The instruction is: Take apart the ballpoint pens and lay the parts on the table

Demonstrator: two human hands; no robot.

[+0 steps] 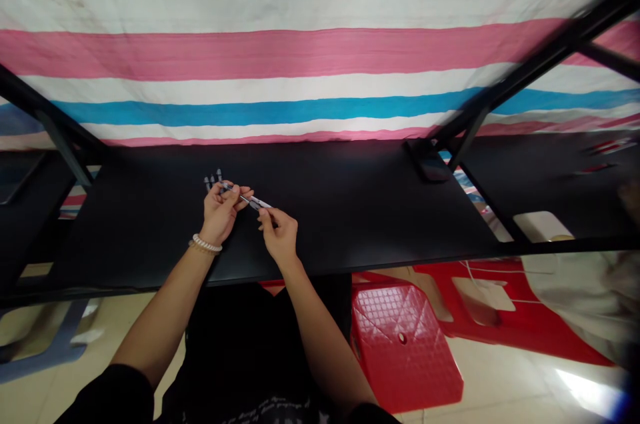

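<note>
In the head view, my left hand is above the black table with its thumb and fingers closed on a slim dark rod that looks like a pen. My right hand pinches the near end of the same pen. A whitish slender piece lies right beside it at the right fingertips; whether it is part of the pen I cannot tell. Just beyond my left fingers, several small grey pen-like ends stick out, partly hidden by the hand. A beaded bracelet circles my left wrist.
A dark phone-like object lies at the table's right rear. Black metal frame bars rise at both sides, before a striped cloth. A red plastic stool stands below, right of me. Blurred pens lie on the neighbouring table.
</note>
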